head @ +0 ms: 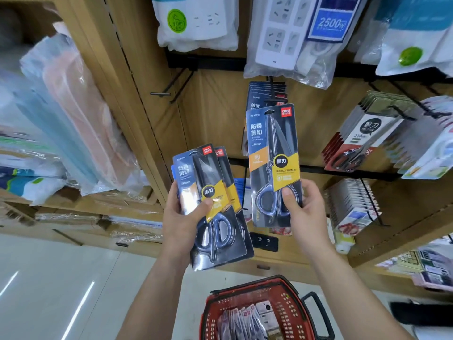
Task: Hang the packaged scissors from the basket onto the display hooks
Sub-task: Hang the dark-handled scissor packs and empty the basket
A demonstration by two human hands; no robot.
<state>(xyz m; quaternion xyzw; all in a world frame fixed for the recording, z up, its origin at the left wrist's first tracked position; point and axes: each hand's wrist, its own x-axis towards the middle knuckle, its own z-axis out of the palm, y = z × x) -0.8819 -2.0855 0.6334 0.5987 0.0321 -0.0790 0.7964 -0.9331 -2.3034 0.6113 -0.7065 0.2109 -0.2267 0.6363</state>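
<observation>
My left hand [182, 220] grips a small stack of packaged scissors [215, 217], dark blue cards with yellow labels and black handles. My right hand [302, 212] holds one more scissors pack [272, 153] upright by its lower end, its top just below several matching packs [266, 96] hanging on a display hook [270, 81]. Below, the red basket [245, 294] on the floor holds several more packages.
An empty black hook [171, 90] sticks out at upper left of the wooden panel. Bagged power strips [291, 38] hang above. Other scissors packs [367, 133] hang at right. Plastic-wrapped goods [63, 114] fill the shelves at left.
</observation>
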